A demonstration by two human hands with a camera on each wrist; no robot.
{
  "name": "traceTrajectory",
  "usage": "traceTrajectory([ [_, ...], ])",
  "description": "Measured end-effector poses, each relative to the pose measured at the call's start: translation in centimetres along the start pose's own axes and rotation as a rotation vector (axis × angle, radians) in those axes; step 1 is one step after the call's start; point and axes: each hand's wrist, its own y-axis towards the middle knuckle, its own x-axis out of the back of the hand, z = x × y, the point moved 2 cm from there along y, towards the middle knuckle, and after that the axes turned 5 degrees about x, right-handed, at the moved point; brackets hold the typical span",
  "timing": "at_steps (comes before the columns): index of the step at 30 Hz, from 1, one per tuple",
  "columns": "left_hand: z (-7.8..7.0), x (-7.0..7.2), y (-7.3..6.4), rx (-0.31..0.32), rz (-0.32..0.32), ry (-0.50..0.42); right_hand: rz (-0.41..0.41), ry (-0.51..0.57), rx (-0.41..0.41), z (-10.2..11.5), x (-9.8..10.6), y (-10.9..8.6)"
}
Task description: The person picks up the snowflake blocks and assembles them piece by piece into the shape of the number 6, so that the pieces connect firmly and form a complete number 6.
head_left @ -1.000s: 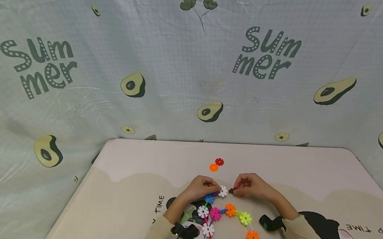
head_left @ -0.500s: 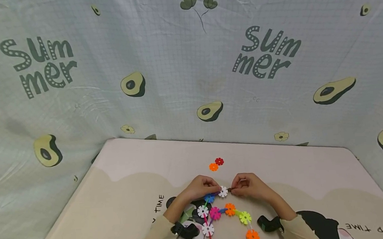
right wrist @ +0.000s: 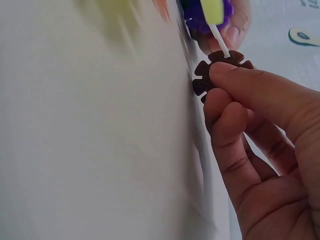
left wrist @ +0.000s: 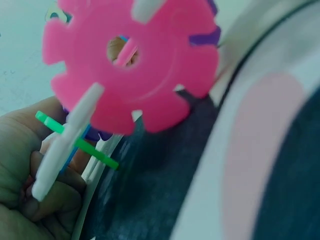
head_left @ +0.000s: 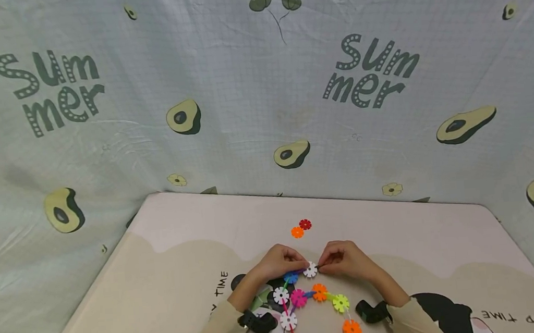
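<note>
Between finger and thumb, my right hand [head_left: 346, 259] pinches a brown notched plastic disc [right wrist: 201, 84]. Its upper edge meets a white notched disc [head_left: 310, 269], seen edge-on in the right wrist view. At the other side of that white disc, my left hand [head_left: 280, 261] pinches a purple notched disc [right wrist: 194, 21], largely covered by the fingers. From there a chain of interlocked discs runs toward the body: a blue disc [head_left: 291, 278], a green disc [left wrist: 102, 156], another white disc [head_left: 281, 295] and more. A pink disc [left wrist: 160, 95] looms large in the left wrist view.
A second row of linked discs curves right, with an orange disc [head_left: 320, 292], a yellow disc [head_left: 341, 303] and a lower orange disc [head_left: 352, 330]. Beyond the hands lie a loose red disc [head_left: 305, 224] and orange disc [head_left: 297, 232]. A printed cloth [head_left: 170, 257] covers the table.
My right hand has moved slightly left, bringing the brown disc from apart to the edge of the white disc. The left hand has stayed nearly still.
</note>
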Motion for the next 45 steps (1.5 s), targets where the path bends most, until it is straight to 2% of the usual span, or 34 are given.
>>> traceTrajectory([
  [7, 0.1, 0.0, 0.1, 0.019, -0.012, -0.004, -0.015, -0.001, 0.016, 0.0, -0.1, 0.2],
  [10, 0.0, 0.0, -0.1, 0.006, -0.008, -0.009, -0.017, 0.003, 0.011, 0.1, -0.2, 0.2],
  [14, -0.3, 0.2, -0.4, -0.039, -0.007, 0.000, -0.016, -0.011, 0.010, 0.1, -0.2, 0.4],
  [17, -0.4, 0.1, -0.3, -0.022, -0.017, 0.000, -0.015, -0.034, 0.021, 0.6, -0.2, 0.6],
  [21, -0.2, 0.0, -0.1, 0.023, -0.034, -0.003, -0.011, -0.050, 0.046, 2.4, -0.1, 1.2],
  [24, -0.3, 0.0, -0.1, 0.034, -0.043, -0.003, 0.000, -0.058, 0.071, 3.6, 0.1, 1.5],
  [27, -0.3, 0.0, -0.1, 0.044, -0.041, -0.015, 0.007, -0.075, 0.084, 3.9, 0.0, 1.7],
  [34, 0.1, 0.1, 0.1, 0.017, -0.030, -0.033, 0.030, -0.127, 0.091, 1.3, -0.6, 1.5],
  [38, 0.2, 0.1, 0.1, 0.015, -0.023, -0.030, 0.025, -0.169, 0.072, 1.0, -0.8, 1.5],
  [45, 0.0, -0.1, 0.1, 0.008, -0.041, -0.030, 0.030, -0.215, 0.099, 1.3, -0.9, 1.4],
])
